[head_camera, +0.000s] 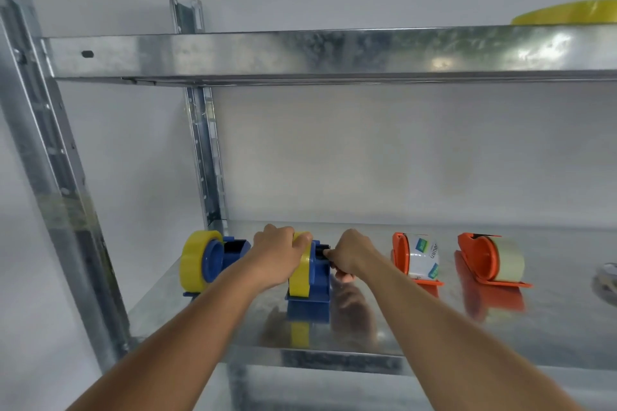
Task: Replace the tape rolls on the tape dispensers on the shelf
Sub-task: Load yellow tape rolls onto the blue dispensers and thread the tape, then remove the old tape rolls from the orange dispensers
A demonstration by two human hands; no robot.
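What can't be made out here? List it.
Head view, the only one:
- Right hand fingertips: curled under at the second blue dispenser, so what they pinch is hidden.
- Yellow roll top: covered by the left hand.
- Grey thing on the shelf: cut off by the right edge, blurred.
- Yellow thing on the upper shelf: hidden by that shelf's rim.

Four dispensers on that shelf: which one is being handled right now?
The second blue dispenser from the left. The left hand grips its yellow roll, the right hand pinches its front; the other three stand untouched.
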